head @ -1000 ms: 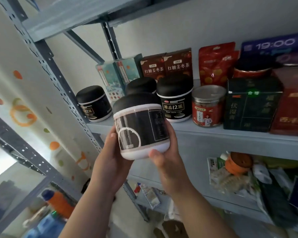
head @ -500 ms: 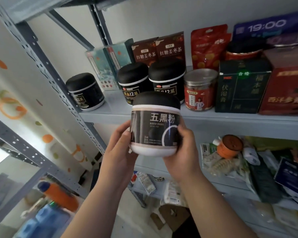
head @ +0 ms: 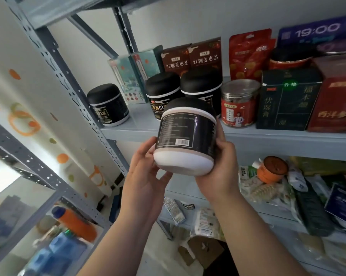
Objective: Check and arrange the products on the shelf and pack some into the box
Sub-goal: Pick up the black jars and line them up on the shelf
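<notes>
I hold a black-lidded jar (head: 185, 136) with a white base in front of the grey shelf (head: 267, 139). Its back label with small print and a barcode faces me, and the jar tilts slightly. My left hand (head: 146, 176) cups its lower left side. On the right side, my right hand (head: 220, 170) grips it with the thumb under the base. Three similar black jars stand on the shelf behind: one at the left (head: 108, 105), two (head: 162, 92) in the middle. A cardboard box (head: 206, 253) lies on the floor below.
The shelf also carries a red tin (head: 239, 103), a dark green box (head: 287, 100), a red box (head: 333, 96), brown tea boxes (head: 190, 56) and a red pouch (head: 248, 52). Packets crowd the lower shelf (head: 277, 188). A slotted upright (head: 68, 80) stands at left.
I have turned the jar between both hands, from the front label to the back label with the barcode. It has also tipped so the white base shows more.
</notes>
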